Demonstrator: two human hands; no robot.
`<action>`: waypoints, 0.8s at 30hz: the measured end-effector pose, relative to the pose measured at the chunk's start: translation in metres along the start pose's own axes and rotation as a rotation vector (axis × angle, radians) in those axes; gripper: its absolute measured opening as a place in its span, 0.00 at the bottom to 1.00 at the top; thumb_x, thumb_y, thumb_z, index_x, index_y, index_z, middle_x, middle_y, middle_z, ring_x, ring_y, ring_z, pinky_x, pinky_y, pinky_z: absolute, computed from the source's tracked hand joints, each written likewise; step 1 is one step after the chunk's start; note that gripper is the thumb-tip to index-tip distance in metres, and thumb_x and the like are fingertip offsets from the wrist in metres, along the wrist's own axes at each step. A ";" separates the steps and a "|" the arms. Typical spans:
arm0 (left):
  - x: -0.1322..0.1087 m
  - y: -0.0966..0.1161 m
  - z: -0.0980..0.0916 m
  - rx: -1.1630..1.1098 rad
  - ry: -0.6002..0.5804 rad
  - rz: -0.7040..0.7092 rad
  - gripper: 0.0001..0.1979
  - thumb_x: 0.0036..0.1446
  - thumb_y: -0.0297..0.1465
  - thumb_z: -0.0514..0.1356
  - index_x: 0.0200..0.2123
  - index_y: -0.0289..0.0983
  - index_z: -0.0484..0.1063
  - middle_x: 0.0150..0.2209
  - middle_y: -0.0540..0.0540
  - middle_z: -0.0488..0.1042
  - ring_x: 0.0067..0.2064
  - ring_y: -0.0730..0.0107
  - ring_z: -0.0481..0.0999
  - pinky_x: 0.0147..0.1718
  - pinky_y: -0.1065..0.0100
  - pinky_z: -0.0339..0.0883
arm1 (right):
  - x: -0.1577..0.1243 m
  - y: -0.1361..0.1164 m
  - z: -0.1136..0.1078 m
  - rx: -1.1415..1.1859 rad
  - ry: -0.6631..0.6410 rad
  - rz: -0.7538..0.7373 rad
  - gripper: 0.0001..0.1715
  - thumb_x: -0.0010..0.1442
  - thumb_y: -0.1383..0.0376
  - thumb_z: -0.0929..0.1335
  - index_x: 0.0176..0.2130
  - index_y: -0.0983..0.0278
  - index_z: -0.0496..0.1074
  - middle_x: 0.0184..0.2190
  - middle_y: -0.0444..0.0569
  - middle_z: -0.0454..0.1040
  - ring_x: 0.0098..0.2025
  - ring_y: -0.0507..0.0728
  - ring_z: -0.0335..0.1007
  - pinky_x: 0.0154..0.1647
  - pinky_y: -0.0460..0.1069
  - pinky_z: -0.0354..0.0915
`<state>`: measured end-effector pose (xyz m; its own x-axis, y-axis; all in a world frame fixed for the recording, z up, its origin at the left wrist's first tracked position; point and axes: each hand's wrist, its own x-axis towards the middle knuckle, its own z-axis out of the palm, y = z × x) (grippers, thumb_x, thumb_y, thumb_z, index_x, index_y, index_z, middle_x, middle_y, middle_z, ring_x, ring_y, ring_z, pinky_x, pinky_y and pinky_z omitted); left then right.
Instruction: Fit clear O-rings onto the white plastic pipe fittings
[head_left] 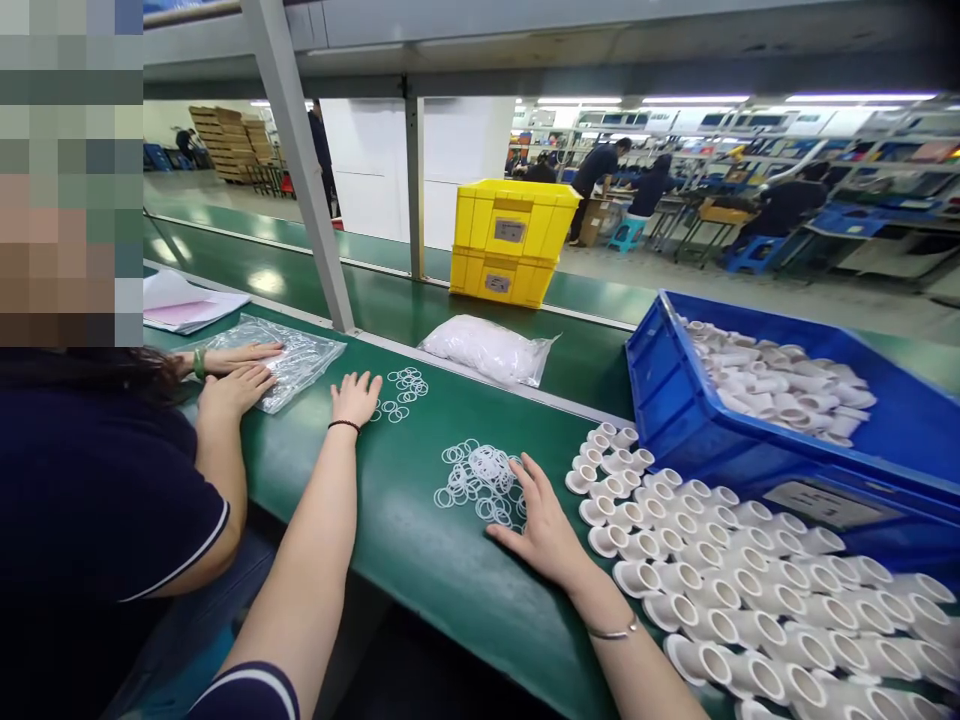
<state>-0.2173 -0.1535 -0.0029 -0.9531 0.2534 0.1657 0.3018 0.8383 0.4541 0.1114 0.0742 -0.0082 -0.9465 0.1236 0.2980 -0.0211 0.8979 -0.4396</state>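
Observation:
My left hand (355, 400) lies with fingers spread on the green tabletop, at the edge of a small scatter of thin white rings (405, 385). Some rings are partly covered by its fingertips. My right hand (541, 525) is open, thumb apart, at the right side of a larger heap of white rings (489, 468); its fingertips reach that heap's edge, and I cannot tell whether they touch. To the right stand rows of white flanged plastic sleeves (701, 555), several deep, beside my right forearm.
A blue bin (750, 440) of white plastic parts stands behind the sleeves. Beyond the table's edge lie a filled clear bag (487, 348) and stacked yellow crates (514, 240). At left, a co-worker's hands (240, 385) rest on a clear bag (307, 355). A metal post (300, 160) rises nearby.

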 end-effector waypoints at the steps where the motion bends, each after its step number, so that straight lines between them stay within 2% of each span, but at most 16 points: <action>1: -0.001 0.002 0.003 0.005 -0.057 0.074 0.30 0.62 0.47 0.38 0.59 0.36 0.60 0.62 0.36 0.54 0.65 0.51 0.47 0.60 0.43 0.36 | 0.000 0.000 0.000 -0.003 -0.003 0.003 0.51 0.53 0.50 0.69 0.64 0.60 0.41 0.65 0.56 0.39 0.65 0.64 0.40 0.63 0.60 0.51; 4: -0.005 0.016 0.012 -0.019 -0.176 0.265 0.28 0.61 0.48 0.42 0.59 0.41 0.60 0.63 0.43 0.53 0.65 0.59 0.47 0.62 0.52 0.37 | 0.000 0.000 0.000 -0.010 -0.011 0.004 0.51 0.53 0.49 0.69 0.64 0.59 0.41 0.65 0.56 0.39 0.65 0.64 0.41 0.62 0.60 0.52; 7: -0.011 0.027 0.014 -0.106 -0.255 0.409 0.32 0.59 0.50 0.44 0.61 0.39 0.55 0.64 0.41 0.49 0.66 0.57 0.45 0.63 0.52 0.37 | 0.000 0.001 0.000 -0.016 -0.015 0.001 0.51 0.53 0.50 0.69 0.64 0.59 0.41 0.65 0.55 0.39 0.65 0.64 0.41 0.62 0.60 0.52; 11: -0.020 0.035 0.009 -0.318 -0.302 0.488 0.36 0.57 0.52 0.48 0.63 0.38 0.51 0.66 0.42 0.44 0.66 0.55 0.45 0.62 0.56 0.44 | 0.000 0.001 0.001 -0.018 -0.014 -0.003 0.50 0.54 0.50 0.68 0.64 0.59 0.41 0.65 0.55 0.39 0.65 0.64 0.41 0.62 0.60 0.51; 14: -0.023 0.039 0.008 -0.438 -0.304 0.540 0.33 0.58 0.50 0.49 0.62 0.39 0.54 0.64 0.42 0.51 0.64 0.56 0.50 0.62 0.58 0.47 | 0.000 0.002 0.002 -0.019 -0.013 -0.007 0.50 0.54 0.50 0.68 0.64 0.59 0.41 0.65 0.55 0.39 0.65 0.65 0.41 0.62 0.61 0.52; 16: -0.021 0.039 0.009 -0.516 -0.223 0.563 0.30 0.59 0.49 0.48 0.59 0.38 0.59 0.60 0.42 0.58 0.62 0.58 0.56 0.61 0.59 0.50 | 0.000 0.002 0.002 -0.019 -0.010 -0.011 0.50 0.54 0.50 0.68 0.65 0.59 0.40 0.65 0.55 0.39 0.65 0.65 0.41 0.62 0.61 0.52; 18: -0.014 0.037 0.010 -0.588 -0.060 0.532 0.27 0.61 0.48 0.45 0.55 0.37 0.64 0.58 0.42 0.63 0.60 0.60 0.59 0.60 0.60 0.51 | 0.000 0.002 0.002 -0.019 -0.011 -0.013 0.50 0.54 0.51 0.68 0.65 0.59 0.40 0.65 0.55 0.39 0.65 0.65 0.41 0.62 0.61 0.52; 20: -0.004 0.032 0.012 -0.610 0.071 0.410 0.28 0.63 0.46 0.40 0.55 0.35 0.64 0.58 0.41 0.62 0.60 0.63 0.59 0.60 0.61 0.51 | 0.000 0.001 0.001 -0.018 -0.016 -0.011 0.50 0.54 0.51 0.68 0.64 0.59 0.40 0.65 0.55 0.39 0.65 0.65 0.41 0.62 0.61 0.52; 22: 0.009 0.028 0.013 -0.583 0.080 0.283 0.30 0.64 0.45 0.36 0.58 0.34 0.60 0.60 0.40 0.60 0.61 0.63 0.57 0.61 0.60 0.49 | 0.001 0.002 0.002 -0.016 -0.022 -0.004 0.49 0.54 0.51 0.68 0.64 0.58 0.40 0.65 0.55 0.39 0.65 0.66 0.42 0.61 0.62 0.53; 24: 0.022 0.027 0.014 -0.545 0.013 0.242 0.30 0.63 0.45 0.36 0.59 0.34 0.58 0.60 0.40 0.59 0.62 0.61 0.56 0.61 0.58 0.48 | 0.001 0.003 0.002 -0.014 -0.025 0.001 0.49 0.55 0.51 0.68 0.64 0.58 0.40 0.65 0.55 0.39 0.65 0.66 0.42 0.61 0.62 0.53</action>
<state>-0.2301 -0.1189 0.0005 -0.8563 0.3977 0.3294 0.4822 0.3878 0.7855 0.1097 0.0756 -0.0111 -0.9542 0.1139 0.2767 -0.0161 0.9037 -0.4278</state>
